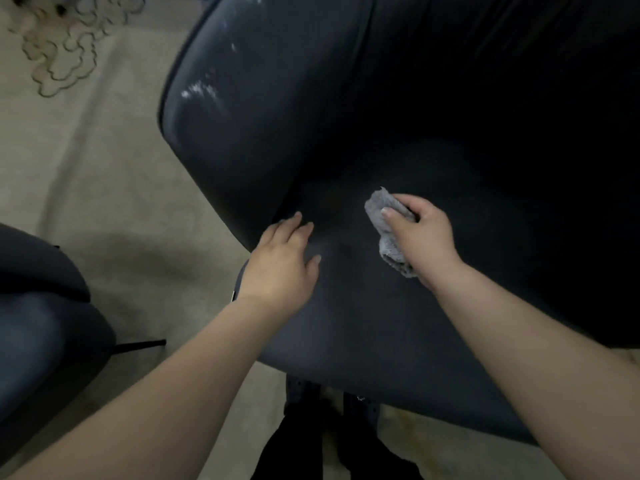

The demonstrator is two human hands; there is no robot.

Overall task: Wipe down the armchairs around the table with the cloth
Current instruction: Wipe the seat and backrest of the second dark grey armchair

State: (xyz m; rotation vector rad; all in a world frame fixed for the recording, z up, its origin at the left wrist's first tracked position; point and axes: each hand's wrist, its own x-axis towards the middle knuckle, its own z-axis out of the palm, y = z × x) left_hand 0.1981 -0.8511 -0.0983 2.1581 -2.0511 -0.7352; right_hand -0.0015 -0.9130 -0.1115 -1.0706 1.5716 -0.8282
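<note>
A dark blue-grey armchair [381, 116] fills most of the view, its backrest at the top and its seat below. My right hand [424, 233] is closed on a crumpled grey cloth [384, 223] and presses it against the seat near the crease with the backrest. My left hand [282, 261] lies flat on the seat's left edge, fingers spread, holding nothing. White smudges [197, 91] show on the armchair's left side.
A second dark armchair [45, 327] stands at the lower left with a thin black leg [138, 345] sticking out. The floor [104, 185] is beige carpet with a scalloped pattern at the top left. My dark trousers and shoes [329, 445] are below the seat.
</note>
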